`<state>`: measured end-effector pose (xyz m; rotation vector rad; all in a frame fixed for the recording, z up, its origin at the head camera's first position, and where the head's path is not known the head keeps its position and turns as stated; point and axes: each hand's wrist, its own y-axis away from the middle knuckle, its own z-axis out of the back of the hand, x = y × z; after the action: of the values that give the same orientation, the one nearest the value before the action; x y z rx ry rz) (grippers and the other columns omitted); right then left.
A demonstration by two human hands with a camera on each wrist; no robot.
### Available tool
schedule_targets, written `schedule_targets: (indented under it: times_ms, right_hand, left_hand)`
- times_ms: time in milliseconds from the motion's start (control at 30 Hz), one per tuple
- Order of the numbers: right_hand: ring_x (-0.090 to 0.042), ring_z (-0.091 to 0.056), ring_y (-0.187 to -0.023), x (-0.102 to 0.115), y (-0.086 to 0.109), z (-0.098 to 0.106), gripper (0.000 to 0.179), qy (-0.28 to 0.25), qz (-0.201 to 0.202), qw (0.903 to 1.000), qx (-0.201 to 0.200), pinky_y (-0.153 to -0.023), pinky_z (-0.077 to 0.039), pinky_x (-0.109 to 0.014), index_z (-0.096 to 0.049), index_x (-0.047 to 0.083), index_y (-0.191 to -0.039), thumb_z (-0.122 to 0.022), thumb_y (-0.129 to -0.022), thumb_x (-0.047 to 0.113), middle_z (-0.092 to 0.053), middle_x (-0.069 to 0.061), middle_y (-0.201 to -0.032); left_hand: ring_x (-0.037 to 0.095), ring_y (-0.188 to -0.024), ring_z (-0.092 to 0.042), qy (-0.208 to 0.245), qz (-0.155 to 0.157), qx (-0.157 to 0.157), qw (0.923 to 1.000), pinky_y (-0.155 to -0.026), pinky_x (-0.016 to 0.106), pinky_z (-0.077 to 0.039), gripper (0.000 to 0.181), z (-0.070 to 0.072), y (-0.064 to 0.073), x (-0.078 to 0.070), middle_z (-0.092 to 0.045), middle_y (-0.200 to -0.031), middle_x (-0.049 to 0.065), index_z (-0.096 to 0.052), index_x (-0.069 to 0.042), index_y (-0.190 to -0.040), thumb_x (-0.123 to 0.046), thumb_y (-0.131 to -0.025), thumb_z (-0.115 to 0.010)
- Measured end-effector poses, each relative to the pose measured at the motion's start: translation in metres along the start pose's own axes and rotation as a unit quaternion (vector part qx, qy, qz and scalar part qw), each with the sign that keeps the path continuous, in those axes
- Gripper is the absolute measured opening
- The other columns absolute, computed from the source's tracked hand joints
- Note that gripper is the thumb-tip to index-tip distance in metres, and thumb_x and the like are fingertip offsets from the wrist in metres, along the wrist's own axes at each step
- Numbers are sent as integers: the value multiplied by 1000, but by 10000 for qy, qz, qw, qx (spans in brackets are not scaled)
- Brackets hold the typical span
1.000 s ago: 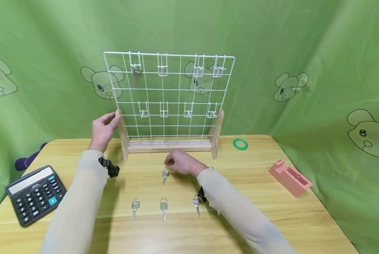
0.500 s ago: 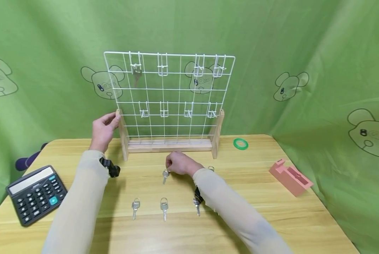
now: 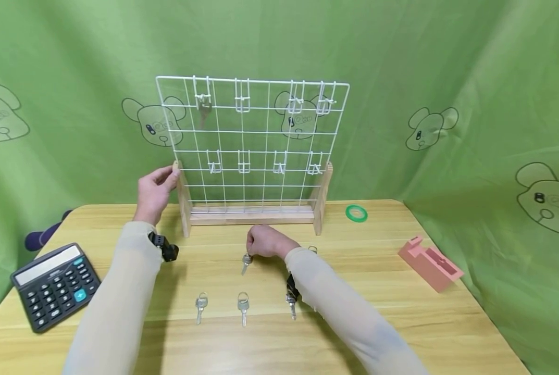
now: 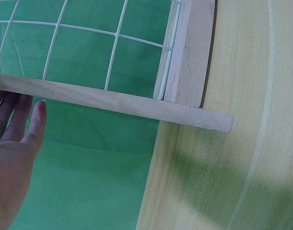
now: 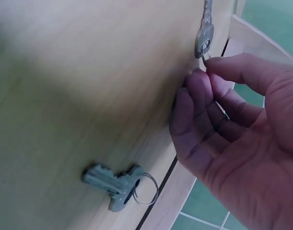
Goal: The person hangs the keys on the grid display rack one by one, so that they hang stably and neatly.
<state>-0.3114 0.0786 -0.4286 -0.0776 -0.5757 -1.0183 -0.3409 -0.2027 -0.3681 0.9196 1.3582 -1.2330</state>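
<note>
My left hand [image 3: 153, 194] holds the left wooden post [image 3: 183, 200] of a white wire grid rack [image 3: 256, 133]; in the left wrist view its fingers reach behind the post [image 4: 112, 100]. My right hand [image 3: 269, 241] pinches the ring of a silver key [image 3: 246, 263] in front of the rack; in the right wrist view thumb and fingertip meet at the ring of that key [image 5: 204, 38]. Another key [image 5: 115, 184] with a ring lies near this hand. One key [image 3: 204, 107] hangs from the upper left hook. Several other white hooks [image 3: 243, 101] sit in two rows.
A front row of keys [image 3: 243, 307] lies on the wooden table [image 3: 204, 354]. One key ring [image 3: 312, 249] shows behind my right forearm. A calculator [image 3: 56, 286] stands at left, a green tape roll [image 3: 356, 213] and a pink tape dispenser [image 3: 431, 263] at right.
My right hand has drawn in slightly and taken hold of the key's ring; the key has tilted a little. My left hand stays at the post.
</note>
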Motion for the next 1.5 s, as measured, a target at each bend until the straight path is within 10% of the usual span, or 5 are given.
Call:
schedule_targets:
  times_ms: [500, 1500]
  right_hand:
    - [-17, -60, -80, -6, 9, 7, 12, -1015, 339, 9933, -444, -73, -55, -24, -65, 6, -97, -62, -90, -3, -64, -5, -89]
    - [-26, -67, -88, 3, 29, 33, 11, -1772, 881, 9757, -940, -77, -57, -25, -69, 6, -96, -67, -90, -3, -69, -4, -88]
  left_hand:
    - [28, -120, -56, -23, 22, 18, 10000, -100, 25, -49, 52, 0, 0, 0, -55, -136, 19, -52, -1, -138, -29, -97, -64]
    - [28, -121, -54, 73, 122, 10, 9999, -98, 23, -50, 51, 0, 2, -2, -54, -136, 19, -52, -2, -139, -28, -96, -64]
